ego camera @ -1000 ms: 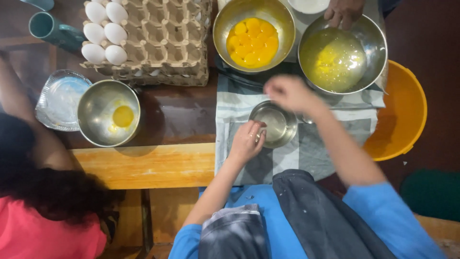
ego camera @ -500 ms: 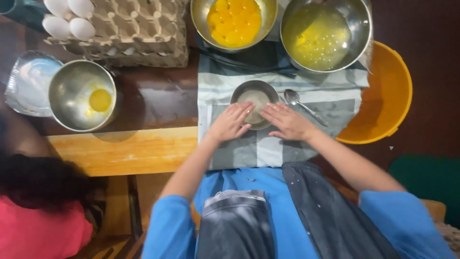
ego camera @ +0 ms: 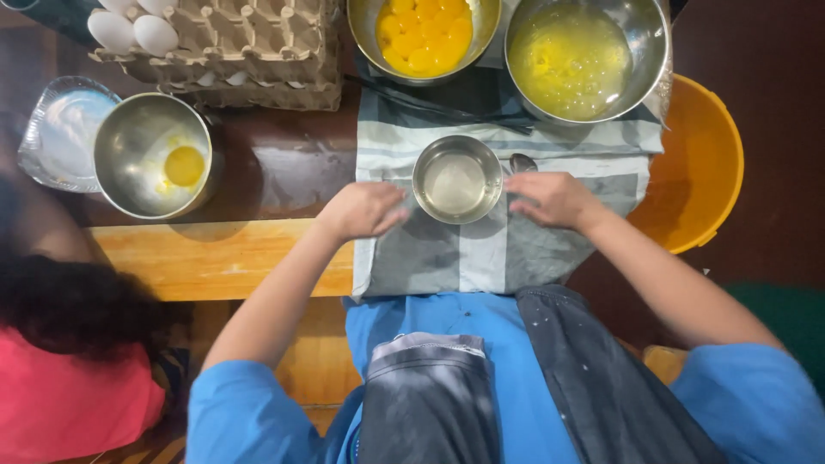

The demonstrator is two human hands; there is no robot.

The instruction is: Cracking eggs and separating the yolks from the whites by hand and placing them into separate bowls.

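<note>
Eggs [ego camera: 133,30] sit far left in their tray. Your left hand [ego camera: 365,209], loosely curled, and your right hand [ego camera: 554,198], fingers relaxed, flank the small steel bowl [ego camera: 457,179] on the striped cloth [ego camera: 498,249], holding nothing.

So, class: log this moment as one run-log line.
left hand: beside small steel bowl | right hand: opposite side | bowl: clear liquid, on striped cloth

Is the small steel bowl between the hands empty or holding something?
Holding something: the small steel bowl stands upright with a shallow pool of clear liquid covering its bottom.
</note>
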